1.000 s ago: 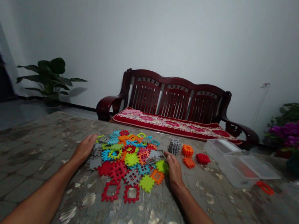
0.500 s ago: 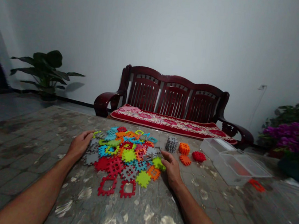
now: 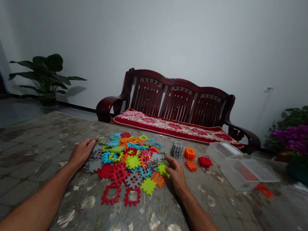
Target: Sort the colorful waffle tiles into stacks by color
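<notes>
A loose pile of toothed plastic building tiles (image 3: 133,162) in red, grey, lime green, blue and orange lies between my hands. My left hand (image 3: 82,153) rests on the table at the pile's left edge, fingers stretched out beside the grey tiles (image 3: 95,165). On the right side, my right hand (image 3: 177,173) is open, its fingers apart next to a lime green tile (image 3: 163,169); whether it touches that tile I cannot tell. Two red square frame tiles (image 3: 111,194) lie nearest to me.
Right of the pile stand a grey block of tiles (image 3: 177,149), an orange stack (image 3: 190,153) and a red round piece (image 3: 205,161). Beyond them is an open clear plastic box (image 3: 244,173). An orange frame piece (image 3: 264,190) lies by clear plastic wrap (image 3: 293,221). A wooden bench (image 3: 179,96) stands behind.
The view has shifted very slightly. Both hands and the tiles stay where they were.
</notes>
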The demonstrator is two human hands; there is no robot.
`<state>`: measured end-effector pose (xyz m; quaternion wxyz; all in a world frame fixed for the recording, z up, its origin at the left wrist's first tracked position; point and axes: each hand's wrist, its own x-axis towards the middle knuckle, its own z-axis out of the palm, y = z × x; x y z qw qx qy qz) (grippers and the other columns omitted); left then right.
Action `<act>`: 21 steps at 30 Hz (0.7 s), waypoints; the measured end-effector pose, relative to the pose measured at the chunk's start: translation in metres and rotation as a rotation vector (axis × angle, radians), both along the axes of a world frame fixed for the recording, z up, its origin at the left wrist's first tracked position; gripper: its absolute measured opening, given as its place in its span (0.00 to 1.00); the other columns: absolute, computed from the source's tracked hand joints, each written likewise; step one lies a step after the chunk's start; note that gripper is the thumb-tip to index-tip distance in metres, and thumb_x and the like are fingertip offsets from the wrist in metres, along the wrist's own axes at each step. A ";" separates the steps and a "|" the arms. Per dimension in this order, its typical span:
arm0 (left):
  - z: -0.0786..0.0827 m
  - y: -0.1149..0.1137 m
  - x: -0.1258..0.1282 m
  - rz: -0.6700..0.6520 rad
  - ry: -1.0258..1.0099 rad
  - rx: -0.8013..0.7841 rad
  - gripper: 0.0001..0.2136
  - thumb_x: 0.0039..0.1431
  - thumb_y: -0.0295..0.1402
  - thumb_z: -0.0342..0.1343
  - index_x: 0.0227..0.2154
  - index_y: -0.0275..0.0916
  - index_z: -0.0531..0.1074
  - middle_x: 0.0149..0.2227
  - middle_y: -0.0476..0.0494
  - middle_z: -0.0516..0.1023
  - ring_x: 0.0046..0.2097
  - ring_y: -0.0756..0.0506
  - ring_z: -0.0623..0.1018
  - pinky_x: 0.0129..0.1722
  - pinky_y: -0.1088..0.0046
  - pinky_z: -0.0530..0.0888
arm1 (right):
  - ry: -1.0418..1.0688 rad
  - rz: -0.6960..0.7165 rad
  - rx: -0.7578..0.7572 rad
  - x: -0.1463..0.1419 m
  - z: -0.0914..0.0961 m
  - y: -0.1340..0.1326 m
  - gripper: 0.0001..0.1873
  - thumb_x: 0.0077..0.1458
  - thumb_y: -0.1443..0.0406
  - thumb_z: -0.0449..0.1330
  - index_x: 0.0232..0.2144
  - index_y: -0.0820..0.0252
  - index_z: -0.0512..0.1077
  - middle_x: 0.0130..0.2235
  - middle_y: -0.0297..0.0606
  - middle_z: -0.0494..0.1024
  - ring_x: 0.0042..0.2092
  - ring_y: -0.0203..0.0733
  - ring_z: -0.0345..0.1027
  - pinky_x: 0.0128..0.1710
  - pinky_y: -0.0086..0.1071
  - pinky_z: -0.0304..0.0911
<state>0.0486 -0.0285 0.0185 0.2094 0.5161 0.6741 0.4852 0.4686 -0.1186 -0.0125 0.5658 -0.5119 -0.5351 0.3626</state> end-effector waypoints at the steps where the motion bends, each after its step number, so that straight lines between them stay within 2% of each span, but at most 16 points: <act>1: 0.000 0.000 0.000 -0.001 0.010 0.000 0.17 0.58 0.41 0.51 0.40 0.41 0.82 0.43 0.43 0.87 0.49 0.40 0.83 0.55 0.67 0.75 | -0.059 -0.003 0.020 -0.001 -0.001 0.000 0.28 0.43 0.62 0.64 0.49 0.54 0.81 0.53 0.42 0.84 0.57 0.55 0.75 0.62 0.52 0.66; 7: -0.002 0.001 0.000 0.026 0.058 -0.027 0.18 0.59 0.41 0.51 0.42 0.40 0.83 0.44 0.42 0.87 0.48 0.39 0.83 0.50 0.68 0.76 | -0.537 -0.086 0.223 -0.010 0.001 -0.003 0.25 0.55 0.63 0.63 0.55 0.53 0.79 0.58 0.44 0.81 0.62 0.54 0.71 0.66 0.52 0.62; 10: -0.004 0.003 -0.001 0.035 0.068 -0.040 0.19 0.60 0.41 0.51 0.44 0.40 0.83 0.44 0.41 0.87 0.48 0.39 0.83 0.49 0.68 0.75 | -0.666 -0.072 0.261 -0.017 0.007 -0.001 0.23 0.59 0.62 0.64 0.56 0.53 0.79 0.59 0.45 0.80 0.61 0.53 0.70 0.64 0.50 0.63; 16: -0.005 0.006 -0.004 0.040 0.070 -0.053 0.19 0.59 0.41 0.52 0.44 0.40 0.83 0.43 0.41 0.87 0.47 0.38 0.83 0.47 0.67 0.75 | -0.649 -0.083 0.231 -0.025 0.013 0.005 0.08 0.58 0.62 0.65 0.40 0.53 0.82 0.51 0.42 0.84 0.56 0.52 0.73 0.60 0.47 0.64; 21: -0.007 0.008 -0.007 0.044 0.084 -0.073 0.20 0.58 0.43 0.51 0.44 0.41 0.84 0.42 0.40 0.87 0.47 0.37 0.82 0.46 0.66 0.75 | -0.454 -0.095 0.217 -0.028 0.015 0.002 0.11 0.60 0.56 0.61 0.37 0.54 0.80 0.40 0.40 0.83 0.46 0.49 0.75 0.50 0.42 0.67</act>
